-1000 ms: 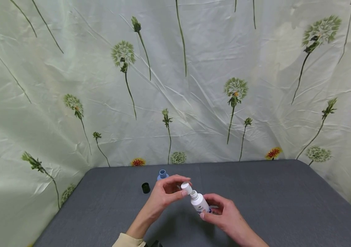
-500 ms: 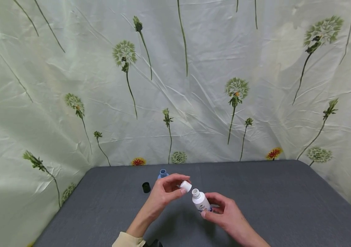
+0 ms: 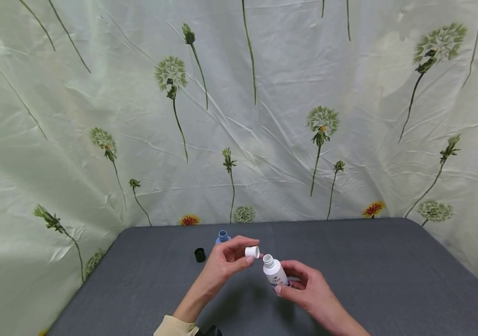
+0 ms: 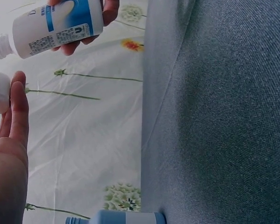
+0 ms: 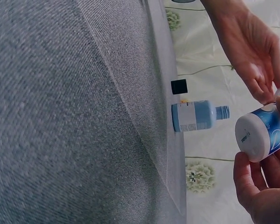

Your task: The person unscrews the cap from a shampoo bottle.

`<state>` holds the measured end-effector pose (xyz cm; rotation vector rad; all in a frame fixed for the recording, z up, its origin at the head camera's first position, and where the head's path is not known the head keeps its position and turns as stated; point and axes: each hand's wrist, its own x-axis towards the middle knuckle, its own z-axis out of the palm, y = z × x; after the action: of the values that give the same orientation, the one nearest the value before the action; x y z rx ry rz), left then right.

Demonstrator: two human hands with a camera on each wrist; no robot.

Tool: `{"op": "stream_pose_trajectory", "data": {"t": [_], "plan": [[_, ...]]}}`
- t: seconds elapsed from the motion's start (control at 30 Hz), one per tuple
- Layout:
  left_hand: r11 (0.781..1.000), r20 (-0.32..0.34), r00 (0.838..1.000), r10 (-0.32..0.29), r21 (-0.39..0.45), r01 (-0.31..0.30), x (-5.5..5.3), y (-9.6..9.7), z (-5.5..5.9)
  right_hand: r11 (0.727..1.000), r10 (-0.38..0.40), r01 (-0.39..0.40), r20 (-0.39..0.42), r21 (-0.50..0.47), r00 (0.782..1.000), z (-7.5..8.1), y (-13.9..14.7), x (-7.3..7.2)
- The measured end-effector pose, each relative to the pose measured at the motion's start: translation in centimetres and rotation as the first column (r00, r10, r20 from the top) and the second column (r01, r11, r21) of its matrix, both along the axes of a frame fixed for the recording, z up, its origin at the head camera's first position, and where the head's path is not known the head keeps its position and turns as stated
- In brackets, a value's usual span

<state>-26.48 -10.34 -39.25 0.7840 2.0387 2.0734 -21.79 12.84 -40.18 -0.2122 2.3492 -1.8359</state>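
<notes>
My left hand [image 3: 224, 263] pinches a white screw cap [image 3: 252, 252] between thumb and fingers, its hollow side facing the bottle. In my right hand [image 3: 308, 289] is a small white bottle [image 3: 276, 273] with a blue-patterned label, tilted so its bare threaded neck points up and left. Cap and neck are a short gap apart, both held above the table. The right wrist view shows the bottle's white base [image 5: 252, 138] with fingers wrapped round its side. From the left wrist, the threaded neck [image 4: 2, 46] appears just beyond the cap [image 4: 0, 93].
Behind my left hand, a blue bottle [image 3: 222, 236] stands uncapped on the grey cloth-covered table [image 3: 369, 270]. Beside it on the left lies a black cap [image 3: 200, 255]. A pale curtain [image 3: 281, 140] with dandelion print hangs along the table's far edge.
The white cap has come away from the bottle's neck and turned in my left fingers, so its opening now faces right. The bottle has shifted slightly right and up.
</notes>
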Motion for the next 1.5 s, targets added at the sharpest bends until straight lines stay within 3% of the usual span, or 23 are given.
{"op": "stream_pose_trajectory", "data": {"t": [0.27, 0.67, 1.1, 1.5], "plan": [[0.998, 0.006, 0.998, -0.057, 0.032, 0.057, -0.2, 0.0, -0.1, 1.000, -0.011, 0.011, -0.016, -0.004, 1.000, 0.2, 0.0, 0.0], [1.000, -0.020, 1.000, 0.005, -0.026, -0.005, -0.2, 0.1, -0.3, 0.999, -0.039, 0.038, -0.068, -0.015, 0.997, 0.1, 0.4, 0.1], [1.000, -0.029, 1.000, 0.000, -0.008, 0.000, -0.1, -0.1, -0.8, 0.998, -0.029, 0.026, -0.053, -0.051, 0.998, 0.7, 0.7, 0.0], [0.998, 0.022, 1.000, -0.003, -0.059, 0.004, 0.0, 0.3, -0.8, 0.995, -0.062, 0.057, -0.064, -0.079, 0.996, 0.7, 1.2, 0.2]]}}
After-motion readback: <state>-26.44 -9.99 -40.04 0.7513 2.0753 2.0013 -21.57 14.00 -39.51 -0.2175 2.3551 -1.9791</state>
